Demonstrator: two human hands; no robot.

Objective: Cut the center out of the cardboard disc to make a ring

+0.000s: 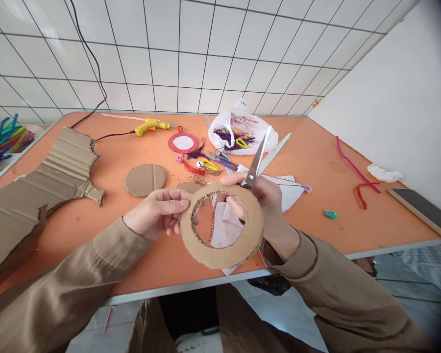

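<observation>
Over the front edge of the orange table I hold a flat cardboard ring (pixel 221 256) with a rough-cut inner edge. My left hand (pixel 159 211) pinches its left rim between thumb and fingers. At the right rim my right hand (pixel 266 208) grips a pair of scissors (pixel 257 166), blades apart and pointing up and away, while its fingers also touch the ring. A cardboard disc (pixel 145 180) lies beyond my left hand. Another cardboard piece (pixel 188 187) is partly hidden behind the ring. White cloth (pixel 288 189) with a dark red stitched edge lies behind and beneath my right hand.
A large torn cardboard sheet (pixel 47 181) covers the table's left side. Toward the back are a yellow glue gun (pixel 152 126), a red-rimmed disc (pixel 183 143) and a white plastic bag (pixel 220 120) of cords. Pipe cleaners (pixel 356 164) and a teal item (pixel 330 214) lie right.
</observation>
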